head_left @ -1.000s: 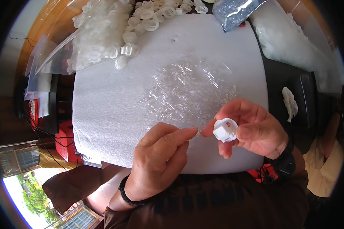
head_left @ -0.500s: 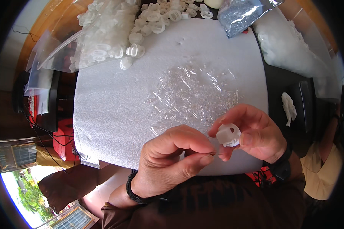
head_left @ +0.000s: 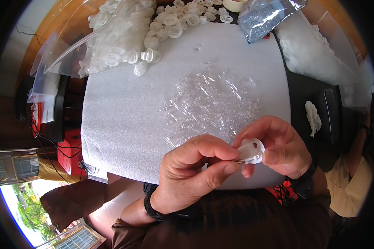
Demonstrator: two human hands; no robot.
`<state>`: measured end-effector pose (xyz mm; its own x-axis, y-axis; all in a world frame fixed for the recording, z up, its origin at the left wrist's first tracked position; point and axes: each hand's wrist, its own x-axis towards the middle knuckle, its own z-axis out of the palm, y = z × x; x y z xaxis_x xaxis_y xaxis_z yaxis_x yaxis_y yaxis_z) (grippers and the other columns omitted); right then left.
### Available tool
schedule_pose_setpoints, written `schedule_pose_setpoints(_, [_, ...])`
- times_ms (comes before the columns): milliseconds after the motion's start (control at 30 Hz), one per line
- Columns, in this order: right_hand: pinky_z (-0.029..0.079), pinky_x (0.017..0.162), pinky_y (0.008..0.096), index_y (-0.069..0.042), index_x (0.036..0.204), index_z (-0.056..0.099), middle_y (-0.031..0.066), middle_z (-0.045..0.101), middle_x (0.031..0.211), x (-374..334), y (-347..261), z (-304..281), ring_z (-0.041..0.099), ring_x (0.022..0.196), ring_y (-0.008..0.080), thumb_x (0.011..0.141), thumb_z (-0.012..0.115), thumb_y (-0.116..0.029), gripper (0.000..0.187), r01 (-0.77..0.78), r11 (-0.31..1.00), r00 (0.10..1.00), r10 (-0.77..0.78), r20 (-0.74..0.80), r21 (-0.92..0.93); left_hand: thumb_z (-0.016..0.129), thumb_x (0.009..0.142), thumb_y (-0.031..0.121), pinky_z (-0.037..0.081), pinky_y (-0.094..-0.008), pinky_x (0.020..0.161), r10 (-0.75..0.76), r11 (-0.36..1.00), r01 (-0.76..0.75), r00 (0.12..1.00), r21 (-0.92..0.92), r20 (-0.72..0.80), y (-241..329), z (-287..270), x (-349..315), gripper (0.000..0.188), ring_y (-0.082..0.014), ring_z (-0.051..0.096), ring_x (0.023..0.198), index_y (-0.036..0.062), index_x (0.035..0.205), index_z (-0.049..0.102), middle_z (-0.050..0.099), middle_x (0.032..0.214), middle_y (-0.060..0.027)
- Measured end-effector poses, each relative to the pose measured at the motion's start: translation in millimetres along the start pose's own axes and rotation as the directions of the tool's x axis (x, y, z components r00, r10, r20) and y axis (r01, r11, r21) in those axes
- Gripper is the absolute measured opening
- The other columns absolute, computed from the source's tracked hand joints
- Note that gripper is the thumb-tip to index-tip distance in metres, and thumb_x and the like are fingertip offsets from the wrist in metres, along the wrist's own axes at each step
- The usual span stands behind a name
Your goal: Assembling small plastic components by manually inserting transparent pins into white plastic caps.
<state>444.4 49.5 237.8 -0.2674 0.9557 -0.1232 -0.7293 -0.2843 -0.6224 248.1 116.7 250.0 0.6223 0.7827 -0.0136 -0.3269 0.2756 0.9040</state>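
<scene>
Bare foam sheet (head_left: 120, 120) left, clear tubes (head_left: 207, 103) scattered centre, white caps (head_left: 153, 37) beyond

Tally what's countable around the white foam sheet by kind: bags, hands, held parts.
Clear plastic bags of white parts: 2, upper left and upper right
Clear bag of grey contents: 1
Hands: 2, left hand, right hand
White round plastic part held in right hand: 1
Total: 6
Loose clear tubes too many to count.
</scene>
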Motion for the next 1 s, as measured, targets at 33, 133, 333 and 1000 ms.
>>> schedule_pose_setpoints(33, [0.055, 0.081, 0.0368, 0.002, 0.122, 0.05, 0.016, 0.059, 0.115, 0, 0, 0, 0.065, 0.091, 0.024, 0.086, 0.063, -0.002, 0.038, 0.004, 1.0, 1.0, -0.004, 0.001, 0.002, 0.071, 0.078, 0.0, 0.046, -0.021, 0.055, 0.022, 1.0, -0.022, 1.0, 0.014, 0.006, -1, 0, 0, 0.015, -0.012, 0.058, 0.067, -0.0007, 0.091, 0.064, 0.064, 0.085, -0.0136])
schedule_pose_setpoints(133, [0.056, 0.082, 0.0376, 0.001, 0.121, 0.05, 0.0161, 0.059, 0.116, 0, 0, 0, 0.064, 0.093, 0.0239, 0.086, 0.063, -0.001, 0.037, -0.002, 1.0, 1.0, 0.002, 0.005, 0.012, 0.071, 0.079, 0.001, 0.044, -0.02, 0.052, 0.031, 0.999, -0.031, 0.999, 0.039, 0.014, -1, -1, 0, 0.014, -0.0107, 0.057, 0.064, -0.0007, 0.091, 0.064, 0.064, 0.085, -0.0135])
schedule_pose_setpoints(333, [0.056, 0.085, 0.0394, 0.001, 0.12, 0.051, 0.0165, 0.058, 0.117, 0, 0, 1, 0.062, 0.099, 0.0236, 0.085, 0.063, 0.0, 0.037, 0.002, 0.999, 1.0, -0.003, 0.027, 0.042, 0.07, 0.08, 0.003, 0.042, -0.0193, 0.049, 0.044, 0.998, -0.044, 0.999, 0.047, 0.009, -3, -1, -1, 0.014, -0.0089, 0.054, 0.06, -0.0007, 0.092, 0.063, 0.063, 0.085, -0.0132])
schedule_pose_setpoints(1000, [0.054, 0.085, 0.0381, 0.0, 0.12, 0.051, 0.0167, 0.057, 0.118, -1, 0, 2, 0.061, 0.101, 0.0229, 0.085, 0.063, 0.002, 0.038, 0.018, 1.0, 0.998, -0.018, 0.052, -0.002, 0.069, 0.083, 0.001, 0.045, -0.0215, 0.07, 0.031, 0.983, -0.058, 0.988, 0.174, 0.152, -3, -13, -1, 0.017, -0.0079, 0.057, 0.079, 0.0011, 0.099, 0.065, 0.062, 0.093, -0.0051])
